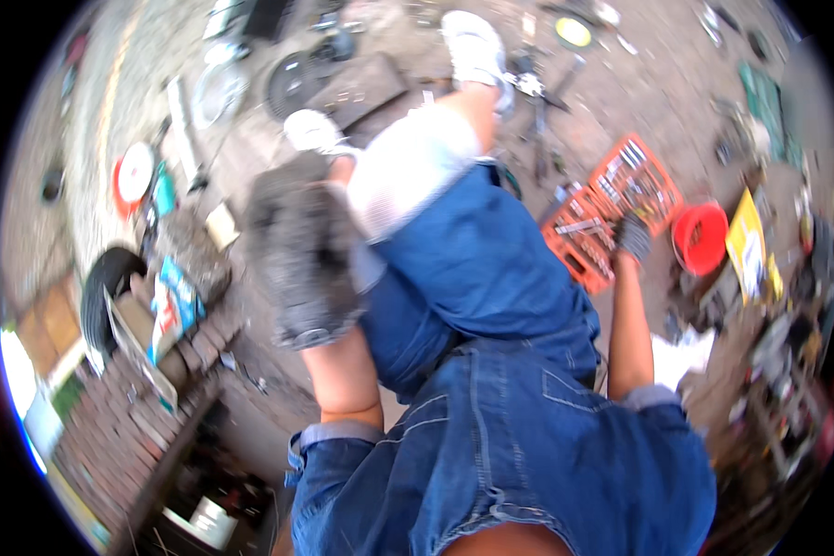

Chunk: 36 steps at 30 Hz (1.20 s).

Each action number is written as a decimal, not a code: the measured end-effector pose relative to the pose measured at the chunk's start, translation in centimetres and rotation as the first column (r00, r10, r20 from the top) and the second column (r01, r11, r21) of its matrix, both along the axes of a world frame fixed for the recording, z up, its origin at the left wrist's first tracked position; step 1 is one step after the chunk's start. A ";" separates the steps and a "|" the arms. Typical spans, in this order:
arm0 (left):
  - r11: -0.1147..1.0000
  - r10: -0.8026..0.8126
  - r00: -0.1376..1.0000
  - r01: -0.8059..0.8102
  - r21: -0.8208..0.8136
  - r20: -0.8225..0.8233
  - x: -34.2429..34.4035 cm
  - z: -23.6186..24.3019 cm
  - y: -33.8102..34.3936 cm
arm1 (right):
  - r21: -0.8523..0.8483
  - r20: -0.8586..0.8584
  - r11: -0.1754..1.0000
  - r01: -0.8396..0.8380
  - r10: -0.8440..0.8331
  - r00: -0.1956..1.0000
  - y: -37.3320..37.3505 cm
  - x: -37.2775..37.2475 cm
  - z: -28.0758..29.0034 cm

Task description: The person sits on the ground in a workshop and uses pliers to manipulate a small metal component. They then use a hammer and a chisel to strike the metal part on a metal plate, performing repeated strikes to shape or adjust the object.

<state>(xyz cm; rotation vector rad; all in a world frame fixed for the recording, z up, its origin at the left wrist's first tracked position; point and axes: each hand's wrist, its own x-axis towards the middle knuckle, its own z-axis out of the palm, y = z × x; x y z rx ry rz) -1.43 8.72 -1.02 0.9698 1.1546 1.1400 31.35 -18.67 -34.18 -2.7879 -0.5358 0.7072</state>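
My left hand (306, 250), in a dark grey work glove, is raised close to the view beside my left knee. Motion smears its fingers, so whether it holds anything is unclear. Further off to the right, my right hand (633, 238) wears a grey glove and reaches to the edge of an opened orange tool case (574, 264). Its fingertips are over the case and too small to make out. Sockets and other metal tools (635, 181) lie in the case's two halves.
Beside the case stands a red bucket (700, 239), with a yellow bag (747, 246) past it. A dark tyre (107, 296), bricks (204, 343) and a blue-white bag (173, 306) lie left. Ahead are a flat slab (366, 88) and a metal puller-like tool (531, 85).
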 end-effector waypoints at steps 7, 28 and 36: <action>0.995 -0.067 0.948 0.089 -0.055 0.310 -0.4 1.4 -5.8 | 0.653 -0.715 0.107 0.750 0.415 0.563 12.6 -4.9 26.3; 1.000 0.014 0.903 -0.010 -0.013 0.430 -2.9 4.5 -10.7 | 0.899 -0.248 -0.059 0.434 0.749 0.614 14.3 -19.0 35.1; 1.000 -0.005 0.956 -0.003 0.029 0.294 -2.5 4.5 -10.6 | 0.943 -0.329 0.155 0.295 0.575 0.749 14.5 -18.7 36.0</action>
